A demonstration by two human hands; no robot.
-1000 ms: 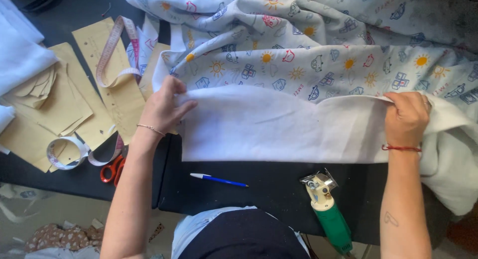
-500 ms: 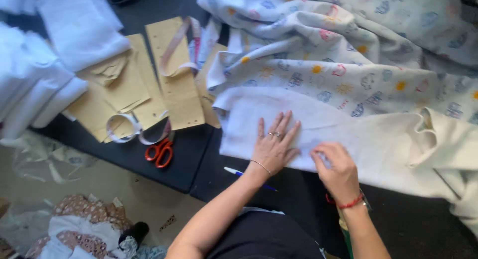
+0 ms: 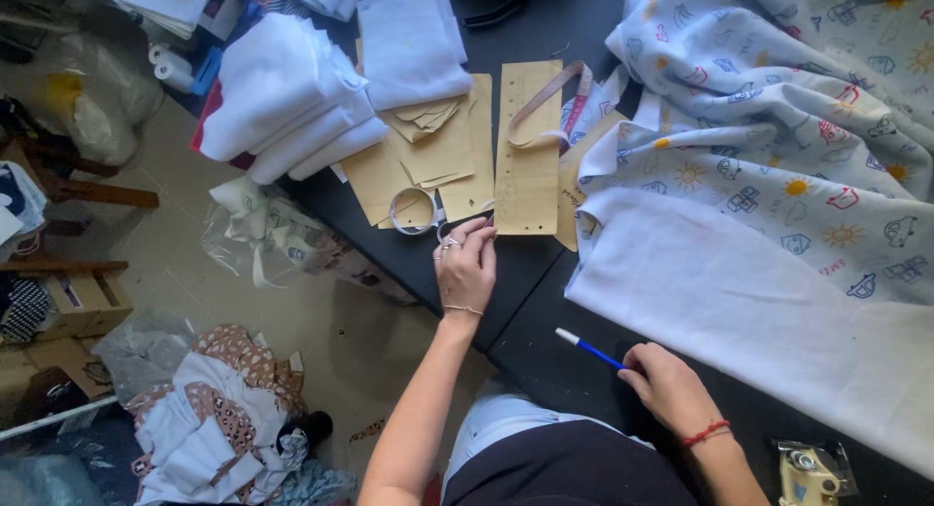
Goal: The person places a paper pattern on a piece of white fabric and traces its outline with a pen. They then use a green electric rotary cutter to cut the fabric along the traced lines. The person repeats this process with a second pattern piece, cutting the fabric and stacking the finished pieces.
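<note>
My left hand [image 3: 467, 268] lies flat-ish on the black table [image 3: 545, 355], fingertips touching the lower edge of a long tan cardboard pattern [image 3: 526, 146]. What is under its palm is hidden. Just left of it sits a roll of clear tape [image 3: 413, 210]. My right hand [image 3: 666, 384] rests near the table's front edge, fingers closed on the end of a blue pen with a white cap [image 3: 587, 349]. To the right spreads a white fabric layer [image 3: 759, 311], folded over printed children's fabric [image 3: 778, 107].
More cardboard patterns [image 3: 428, 161], a measuring tape [image 3: 555, 95] and stacks of folded white cloth [image 3: 292, 107] lie at the table's far left. A bagged cutting tool [image 3: 808, 472] sits at the bottom right. Cloth scraps [image 3: 224, 418], bags and boxes cover the floor on the left.
Both hands have left the white fabric. My left hand has moved left to the cardboard patterns where the red scissors lay, and my right hand has taken hold of the pen. The view shifted left.
</note>
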